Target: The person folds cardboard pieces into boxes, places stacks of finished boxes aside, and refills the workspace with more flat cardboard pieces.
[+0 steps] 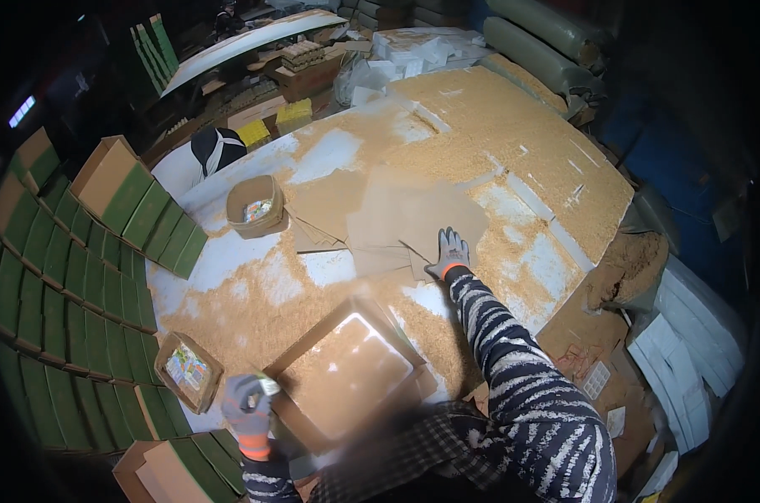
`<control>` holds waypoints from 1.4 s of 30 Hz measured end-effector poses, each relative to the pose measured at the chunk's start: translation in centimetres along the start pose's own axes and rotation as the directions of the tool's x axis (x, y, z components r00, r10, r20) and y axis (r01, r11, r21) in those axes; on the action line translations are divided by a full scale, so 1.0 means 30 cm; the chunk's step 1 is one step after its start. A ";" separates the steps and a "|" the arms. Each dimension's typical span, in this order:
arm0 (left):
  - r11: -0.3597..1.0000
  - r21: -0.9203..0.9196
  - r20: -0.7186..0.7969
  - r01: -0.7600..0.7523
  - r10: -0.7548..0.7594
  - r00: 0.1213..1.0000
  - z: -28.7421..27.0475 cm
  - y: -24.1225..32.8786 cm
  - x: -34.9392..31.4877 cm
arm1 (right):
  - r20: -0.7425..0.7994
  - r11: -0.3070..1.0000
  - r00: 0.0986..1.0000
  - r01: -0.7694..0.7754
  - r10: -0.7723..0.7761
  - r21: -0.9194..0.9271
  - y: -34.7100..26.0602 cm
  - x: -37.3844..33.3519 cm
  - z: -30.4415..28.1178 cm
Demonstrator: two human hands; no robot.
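My left hand (247, 407), in a grey glove with an orange cuff, is blurred by motion at the left of an open cardboard box (300, 412). Its fingers are closed on a small pale packet-like piece (268, 386). Wood shavings cover much of the box's white bottom. My right hand (451, 251), gloved alike, lies with fingers spread on the right edge of a stack of flat brown cardboard sheets (413, 210). Left of my left hand stands a cardboard tub (215, 387) with colourful packets (187, 369). A second tub (267, 225) holding packets stands beside the sheets.
Stacked green-and-brown boxes (70, 302) line the left side. Wood shavings (497, 109) spread over the white table (334, 155). A long pale strip (531, 199) lies across its right part. A person (199, 155) is beyond the left edge. White foam pieces (669, 377) lie at right.
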State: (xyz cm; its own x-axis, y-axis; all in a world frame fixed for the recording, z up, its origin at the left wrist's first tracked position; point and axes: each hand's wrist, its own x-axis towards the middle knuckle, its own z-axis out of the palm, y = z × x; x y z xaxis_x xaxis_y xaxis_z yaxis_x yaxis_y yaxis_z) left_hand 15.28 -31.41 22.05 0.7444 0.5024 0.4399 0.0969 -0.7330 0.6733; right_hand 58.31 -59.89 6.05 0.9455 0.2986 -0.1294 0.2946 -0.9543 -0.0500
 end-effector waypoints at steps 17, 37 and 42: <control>0.809 -0.398 -0.030 0.433 -0.483 0.875 0.172 -0.077 -0.184 | -0.690 -0.210 0.106 0.910 -0.716 0.358 -0.306 -0.463 -0.506; 0.495 -0.614 0.240 0.615 -0.626 0.742 0.151 -0.154 -0.461 | 0.319 0.531 0.610 0.200 -0.725 0.824 -0.215 -0.401 -0.169; 0.727 -0.137 -0.008 0.672 -0.680 0.734 0.452 -0.303 -0.551 | 0.146 0.538 0.697 0.386 -0.702 0.749 -0.355 -0.564 0.006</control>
State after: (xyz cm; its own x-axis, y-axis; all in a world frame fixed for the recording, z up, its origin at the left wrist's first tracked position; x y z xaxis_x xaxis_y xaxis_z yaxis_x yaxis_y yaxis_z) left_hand 11.07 -39.28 0.60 0.4749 0.8704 -0.1301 0.4805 -0.1326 0.8669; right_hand 39.16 -54.77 8.60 0.4316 0.8797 -0.1997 0.4196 -0.3917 -0.8188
